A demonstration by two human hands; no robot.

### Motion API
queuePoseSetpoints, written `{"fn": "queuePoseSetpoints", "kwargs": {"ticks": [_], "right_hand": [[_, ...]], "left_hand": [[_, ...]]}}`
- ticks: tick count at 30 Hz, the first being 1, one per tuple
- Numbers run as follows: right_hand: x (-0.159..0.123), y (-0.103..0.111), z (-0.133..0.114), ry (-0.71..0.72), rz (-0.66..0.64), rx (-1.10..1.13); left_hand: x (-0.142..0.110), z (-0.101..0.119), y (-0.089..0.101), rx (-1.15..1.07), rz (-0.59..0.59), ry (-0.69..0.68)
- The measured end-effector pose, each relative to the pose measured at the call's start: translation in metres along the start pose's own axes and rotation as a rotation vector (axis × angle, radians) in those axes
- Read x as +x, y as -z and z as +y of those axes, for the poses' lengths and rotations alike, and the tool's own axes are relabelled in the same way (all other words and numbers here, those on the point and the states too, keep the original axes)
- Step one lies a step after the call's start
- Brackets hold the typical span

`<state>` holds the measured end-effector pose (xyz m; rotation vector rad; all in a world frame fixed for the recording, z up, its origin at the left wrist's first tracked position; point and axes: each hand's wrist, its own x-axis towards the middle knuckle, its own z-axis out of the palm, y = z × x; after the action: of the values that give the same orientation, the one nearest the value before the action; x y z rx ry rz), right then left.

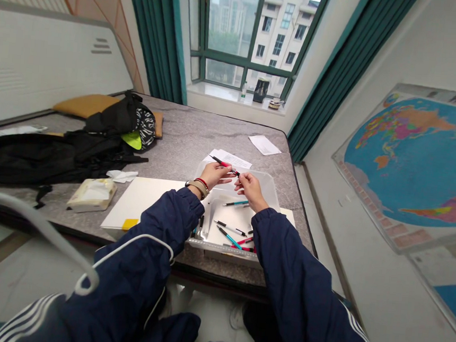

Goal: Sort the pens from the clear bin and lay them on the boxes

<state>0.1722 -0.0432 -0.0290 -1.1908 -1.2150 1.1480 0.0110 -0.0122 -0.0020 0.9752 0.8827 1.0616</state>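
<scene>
A red and black pen is held above a clear plastic bin, slanting down to the right. My left hand, with a watch and a red band at the wrist, grips its red barrel. At the pen's lower black end, the fingers of my right hand pinch together; whether they hold a separate small part is too small to tell. Below both hands, the clear bin contains several loose pens, among them a teal pen, another teal pen and a white-and-black pen.
White board with a yellow patch lies left of the bin. Further left are a tissue pack, a crumpled tissue and a black backpack. Papers lie beyond the bin. A white cable-like tube crosses the lower left.
</scene>
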Motion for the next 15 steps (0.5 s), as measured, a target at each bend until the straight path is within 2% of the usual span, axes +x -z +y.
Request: {"fn": "queuePoseSetpoints", "kwargs": {"ticks": [6,10,15], "right_hand": [[0.0021,0.0004,0.0020,-0.057,0.019,-0.020],[0.0025,0.0003,0.0014,-0.026,0.007,0.028],[0.0031,0.0007,0.0018,-0.060,0.048,0.019]], "left_hand": [[-0.0007,0.0015,-0.0012,0.014,-0.016,-0.005],[-0.0002,0.0015,-0.0002,0.010,-0.010,-0.006],[0.0011,-0.0004,0.0011,0.027,-0.050,-0.015]]}}
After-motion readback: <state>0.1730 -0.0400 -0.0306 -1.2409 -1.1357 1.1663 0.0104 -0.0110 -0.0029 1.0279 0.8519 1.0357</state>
